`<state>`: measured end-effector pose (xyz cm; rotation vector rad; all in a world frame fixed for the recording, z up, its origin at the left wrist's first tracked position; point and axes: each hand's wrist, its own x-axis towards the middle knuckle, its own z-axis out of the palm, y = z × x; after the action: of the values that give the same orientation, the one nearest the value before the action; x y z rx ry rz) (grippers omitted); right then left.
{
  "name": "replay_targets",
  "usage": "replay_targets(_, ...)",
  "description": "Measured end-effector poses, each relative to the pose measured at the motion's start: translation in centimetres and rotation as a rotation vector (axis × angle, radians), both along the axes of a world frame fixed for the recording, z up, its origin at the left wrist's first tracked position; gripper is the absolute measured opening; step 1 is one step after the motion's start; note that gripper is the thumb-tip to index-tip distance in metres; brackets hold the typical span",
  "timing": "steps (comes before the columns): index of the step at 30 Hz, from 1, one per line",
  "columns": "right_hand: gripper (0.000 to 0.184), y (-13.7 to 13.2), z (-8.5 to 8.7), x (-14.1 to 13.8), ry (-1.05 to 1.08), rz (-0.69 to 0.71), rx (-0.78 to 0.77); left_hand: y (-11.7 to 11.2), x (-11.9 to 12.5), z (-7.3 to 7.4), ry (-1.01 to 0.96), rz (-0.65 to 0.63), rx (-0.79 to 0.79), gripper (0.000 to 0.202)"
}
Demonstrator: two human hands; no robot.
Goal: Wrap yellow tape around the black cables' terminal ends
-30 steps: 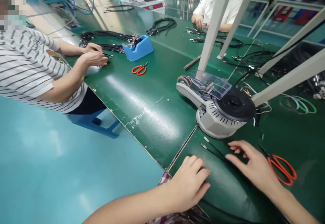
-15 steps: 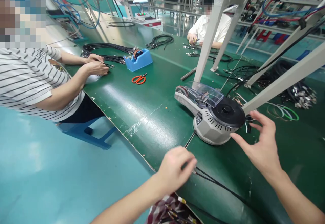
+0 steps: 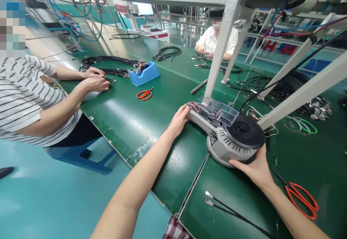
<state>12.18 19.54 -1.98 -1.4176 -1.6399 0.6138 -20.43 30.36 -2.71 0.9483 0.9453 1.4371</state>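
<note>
Head view shows us gripping the tape dispenser (image 3: 227, 130) on the green desk (image 3: 151, 123), left hand (image 3: 179, 119) closed on its nose, right hand (image 3: 255, 168) cupping its round base, and dragging it could, we judge, snag the black cable (image 3: 233, 213) nearby.

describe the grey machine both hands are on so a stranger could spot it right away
On the long green table, look at the near end by the slanted white frame legs. There sits the grey tape dispenser, left hand at its nose, right hand under its round body. Only it has a black disc top and clear cover.
</note>
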Motion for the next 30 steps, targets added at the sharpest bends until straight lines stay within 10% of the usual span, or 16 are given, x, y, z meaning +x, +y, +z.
replay_targets(21, 0.122, -0.5, -0.3, 5.2, -0.031, 0.227, 0.007, -8.3, -2.9, -0.3, 0.284, 0.211, -0.105, 0.054)
replay_targets(30, 0.068, -2.2, -5.6, 8.1, 0.148, 0.131, -0.011, -6.1, 1.2, 6.7, 0.577, 0.266, 0.228, 0.047)
